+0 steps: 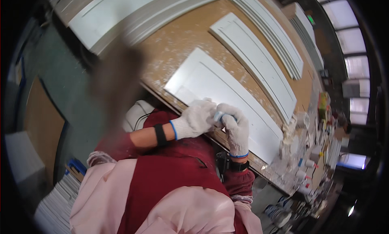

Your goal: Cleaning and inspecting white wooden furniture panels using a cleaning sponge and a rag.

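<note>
Both hands wear white knitted gloves with blue cuff edges and meet over the near edge of a white panel [221,88] with a raised border. My right hand [237,130] is closed around a small white and light-blue thing [219,116], whose kind does not show. Close against it, my left hand [196,119] has its fingers curled together; what they pinch, if anything, is hidden. The panel lies flat on the brown, paint-flecked worktable [178,43].
Another white panel [255,61] lies beyond, with stacked panels [271,29] behind it and more panels [142,15] at the far left. Bottles [302,175] and clutter crowd the table's right end. A dark blurred shape [117,72] covers part of the left side.
</note>
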`<state>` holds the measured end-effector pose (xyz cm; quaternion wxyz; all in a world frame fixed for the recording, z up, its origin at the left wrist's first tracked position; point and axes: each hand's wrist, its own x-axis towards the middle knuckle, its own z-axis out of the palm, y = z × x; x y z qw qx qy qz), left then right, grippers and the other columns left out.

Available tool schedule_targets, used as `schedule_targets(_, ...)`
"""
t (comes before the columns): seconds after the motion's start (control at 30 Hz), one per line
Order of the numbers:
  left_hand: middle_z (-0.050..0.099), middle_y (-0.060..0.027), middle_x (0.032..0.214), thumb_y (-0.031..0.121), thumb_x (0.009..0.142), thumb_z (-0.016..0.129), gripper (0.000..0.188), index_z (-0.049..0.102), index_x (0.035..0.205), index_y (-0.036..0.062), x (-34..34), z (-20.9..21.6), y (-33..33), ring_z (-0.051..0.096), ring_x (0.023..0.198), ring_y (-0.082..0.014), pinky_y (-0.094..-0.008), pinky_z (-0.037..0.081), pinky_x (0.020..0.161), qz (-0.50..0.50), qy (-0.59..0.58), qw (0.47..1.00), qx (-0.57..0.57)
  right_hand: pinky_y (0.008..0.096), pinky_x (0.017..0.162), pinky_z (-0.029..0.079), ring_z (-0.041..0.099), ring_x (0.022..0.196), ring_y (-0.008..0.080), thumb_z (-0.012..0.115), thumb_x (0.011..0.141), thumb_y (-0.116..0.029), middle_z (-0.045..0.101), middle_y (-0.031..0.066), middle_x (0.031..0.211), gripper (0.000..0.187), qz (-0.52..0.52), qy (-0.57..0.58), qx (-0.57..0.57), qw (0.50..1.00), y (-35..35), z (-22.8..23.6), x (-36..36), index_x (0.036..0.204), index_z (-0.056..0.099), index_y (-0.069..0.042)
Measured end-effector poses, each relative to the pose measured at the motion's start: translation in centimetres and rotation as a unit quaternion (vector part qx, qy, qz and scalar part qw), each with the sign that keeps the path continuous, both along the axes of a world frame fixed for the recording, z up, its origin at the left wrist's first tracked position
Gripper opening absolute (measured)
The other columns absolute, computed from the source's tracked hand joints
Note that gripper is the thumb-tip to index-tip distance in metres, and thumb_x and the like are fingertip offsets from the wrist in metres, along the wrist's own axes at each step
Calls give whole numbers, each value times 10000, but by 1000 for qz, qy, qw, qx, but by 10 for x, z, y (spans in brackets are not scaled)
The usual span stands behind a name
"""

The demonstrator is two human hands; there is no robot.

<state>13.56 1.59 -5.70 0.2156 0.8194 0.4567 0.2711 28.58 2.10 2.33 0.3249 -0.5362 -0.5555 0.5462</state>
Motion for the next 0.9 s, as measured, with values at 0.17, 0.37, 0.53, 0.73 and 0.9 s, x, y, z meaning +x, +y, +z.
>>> schedule_targets(0.17, 605, -56, 955, 224, 697, 716, 363, 634, 1030, 105, -24, 25, -19, 600, 896, -241, -371, 496, 770, -43, 22, 990, 131, 265, 594, 494, 611, 660, 143, 523, 954, -167, 674, 93, 804, 255, -58, 140, -100, 983, -64, -32, 71, 979, 665, 44)
schedule_targets(0.37, 654, -95, 1021, 207, 789, 703, 331, 633, 1073, 53, -80, 25, -40, 614, 927, -273, -366, 497, 821, 165, 49, 985, 18, 253, 546, 464, 590, 640, 128, 576, 938, -228, 668, 80, 812, 282, -175, 216, -176, 944, -139, -83, 102, 993, 669, 33)
schedule_targets(0.53, 630, -39, 954, 244, 896, 649, 295, 619, 1074, 12, -111, 29, -48, 579, 869, -145, -289, 478, 771, 346, -111, 926, -100, 247, 522, 460, 587, 657, 124, 591, 926, -209, 668, 85, 897, 306, -223, 273, -196, 915, -140, -90, 98, 1110, 636, 30)
schedule_targets(0.73, 632, -29, 963, 379, 969, 561, 395, 595, 1121, 16, -126, 10, -52, 612, 772, -94, -210, 494, 671, 338, -308, 829, -321, 249, 515, 470, 595, 689, 124, 597, 935, -202, 664, 102, 935, 331, -143, 291, -243, 914, -116, -90, 88, 1150, 616, 49)
schedule_targets(0.9, 633, -32, 1016, 326, 985, 546, 356, 574, 1151, 13, -146, -19, -57, 636, 887, -124, -261, 528, 759, 206, -289, 900, -253, 245, 511, 476, 592, 670, 128, 598, 935, -216, 664, 99, 915, 328, -139, 328, -242, 903, -118, -98, 89, 1108, 624, 62)
